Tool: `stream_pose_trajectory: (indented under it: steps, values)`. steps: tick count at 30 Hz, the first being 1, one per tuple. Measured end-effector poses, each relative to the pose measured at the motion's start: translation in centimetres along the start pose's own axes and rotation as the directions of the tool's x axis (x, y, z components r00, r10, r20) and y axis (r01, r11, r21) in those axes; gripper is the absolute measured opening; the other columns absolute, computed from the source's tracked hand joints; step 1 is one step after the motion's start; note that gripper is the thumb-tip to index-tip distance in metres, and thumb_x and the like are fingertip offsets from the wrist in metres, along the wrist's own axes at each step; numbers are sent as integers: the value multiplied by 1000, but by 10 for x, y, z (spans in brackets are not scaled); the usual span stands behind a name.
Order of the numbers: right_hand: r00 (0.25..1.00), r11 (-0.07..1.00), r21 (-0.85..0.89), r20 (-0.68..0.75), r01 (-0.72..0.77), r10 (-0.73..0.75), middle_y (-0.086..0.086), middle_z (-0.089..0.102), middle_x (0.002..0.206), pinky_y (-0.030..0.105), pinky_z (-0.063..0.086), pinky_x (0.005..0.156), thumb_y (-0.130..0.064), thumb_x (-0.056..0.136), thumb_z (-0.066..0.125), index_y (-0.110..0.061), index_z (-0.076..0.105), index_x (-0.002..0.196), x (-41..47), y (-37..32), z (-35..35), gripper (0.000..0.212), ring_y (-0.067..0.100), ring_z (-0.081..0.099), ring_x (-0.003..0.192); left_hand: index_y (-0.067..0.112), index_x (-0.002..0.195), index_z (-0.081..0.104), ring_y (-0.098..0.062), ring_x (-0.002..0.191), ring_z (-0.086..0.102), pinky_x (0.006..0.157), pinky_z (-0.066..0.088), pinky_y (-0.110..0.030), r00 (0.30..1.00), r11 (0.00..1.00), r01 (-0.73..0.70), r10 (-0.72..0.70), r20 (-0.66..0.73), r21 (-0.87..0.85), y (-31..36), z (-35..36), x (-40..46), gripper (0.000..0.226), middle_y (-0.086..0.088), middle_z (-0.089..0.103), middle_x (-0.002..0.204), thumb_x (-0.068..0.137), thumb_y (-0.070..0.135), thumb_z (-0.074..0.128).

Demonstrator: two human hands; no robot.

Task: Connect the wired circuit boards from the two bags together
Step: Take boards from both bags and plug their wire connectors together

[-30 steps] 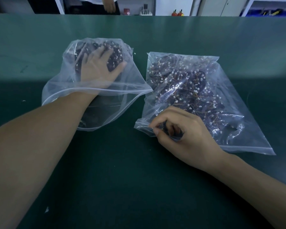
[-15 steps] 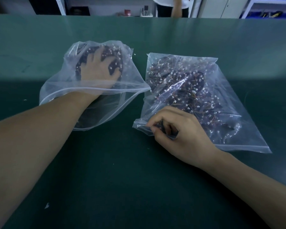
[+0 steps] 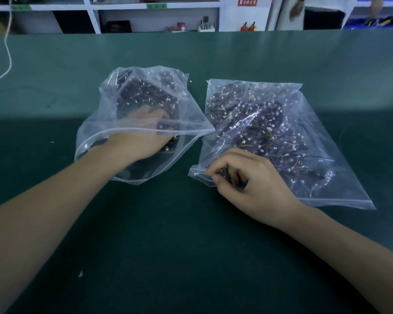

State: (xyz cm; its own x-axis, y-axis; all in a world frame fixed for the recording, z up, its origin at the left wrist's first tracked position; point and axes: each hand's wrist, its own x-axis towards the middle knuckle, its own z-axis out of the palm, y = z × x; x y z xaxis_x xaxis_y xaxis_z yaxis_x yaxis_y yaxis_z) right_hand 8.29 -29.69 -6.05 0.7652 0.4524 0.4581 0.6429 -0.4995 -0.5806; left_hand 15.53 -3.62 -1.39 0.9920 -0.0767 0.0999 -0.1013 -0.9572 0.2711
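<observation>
Two clear zip bags lie side by side on the green table, both full of small dark circuit boards with thin wires and white connectors. My left hand (image 3: 143, 137) is inside the open mouth of the left bag (image 3: 186, 114), fingers curled around dark boards (image 3: 168, 126) near the bag's opening. My right hand (image 3: 247, 184) rests at the near left corner of the right bag (image 3: 315, 155), fingers pinched on a dark board (image 3: 225, 172) at the bag's mouth. The right bag's heap of boards (image 3: 254, 118) fills its middle.
The green table (image 3: 191, 245) stretches wide in front and behind the bags. A white cord (image 3: 8, 55) hangs at the far left. Shelves with small items stand behind the table, and a person (image 3: 322, 12) is at the back right.
My left hand has pulled back from deep in the left bag toward its mouth and closed on boards. My right hand keeps its pinch at the right bag's corner. The view tilted up.
</observation>
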Motion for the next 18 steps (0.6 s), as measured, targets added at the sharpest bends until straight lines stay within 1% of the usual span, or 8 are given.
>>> stream_pose_trajectory:
  steps: [2, 4, 5, 7, 9, 12, 15, 18]
  values:
    - [1000, 1000, 7, 4, -4, 4, -19, 60, 94, 21, 43, 66, -7, 94, 75, -21, 76, 102, -1, 0, 0, 16, 19, 54, 65, 29, 141, 62, -26, 124, 61, 108, 50, -49, 998, 998, -63, 63, -3, -14, -9, 4, -9, 40, -2, 58, 142, 107, 48, 56]
    - [1000, 1000, 7, 15, -4, 4, -17, 61, 95, 21, 43, 66, -7, 94, 75, -23, 76, 102, -1, 0, 0, 18, 20, 54, 65, 34, 139, 63, -24, 120, 63, 104, 52, -49, 989, 990, -135, 133, -68, -37, -14, 10, -24, 38, 2, 62, 136, 106, 50, 54]
    - [1000, 1000, 11, 21, -4, 4, -16, 62, 95, 20, 43, 66, -7, 94, 75, -23, 75, 102, -2, 0, 0, 19, 21, 55, 65, 35, 138, 64, -25, 118, 64, 102, 54, -48, 986, 988, -146, 142, -83, -43, -16, 12, -31, 38, 2, 65, 133, 105, 51, 54]
    - [1000, 1000, 20, 24, -2, 2, -16, 62, 96, 18, 41, 66, -6, 94, 75, -23, 76, 103, -1, 1, 0, 19, 20, 54, 65, 38, 135, 65, -25, 109, 67, 92, 57, -46, 984, 987, -158, 155, -90, -34, -20, 20, -42, 39, 6, 70, 122, 104, 57, 51]
    - [1000, 1000, 18, 20, -3, 3, -18, 62, 96, 17, 41, 67, -5, 95, 75, -23, 76, 103, -1, 2, 0, 19, 20, 54, 64, 42, 135, 62, -23, 111, 65, 87, 55, -42, 982, 987, -162, 159, -99, -18, -22, 22, -48, 39, 11, 70, 120, 103, 60, 50]
    - [1000, 1000, 13, 10, 1, -1, -19, 60, 94, 17, 41, 66, -5, 94, 75, -21, 76, 102, -1, 2, 1, 19, 20, 54, 64, 48, 142, 56, -20, 123, 57, 89, 49, -40, 980, 984, -178, 174, -100, -32, -25, 20, -55, 43, 15, 66, 130, 102, 62, 51]
    - [1000, 1000, 22, -8, 12, -12, -15, 62, 95, 17, 42, 65, -3, 94, 75, -20, 76, 102, -1, 3, 1, 19, 20, 55, 65, 49, 146, 54, -13, 133, 52, 99, 48, -39, 980, 980, -190, 187, -62, -56, -29, 15, -58, 51, 19, 61, 140, 99, 67, 50]
    - [999, 999, 15, -19, 28, -28, -12, 64, 97, 18, 42, 65, -3, 95, 75, -20, 75, 102, -1, 4, 1, 19, 20, 54, 65, 51, 148, 50, -12, 136, 52, 106, 48, -40, 976, 972, -216, 213, -37, -92, -35, 9, -61, 56, 18, 60, 144, 96, 72, 49]
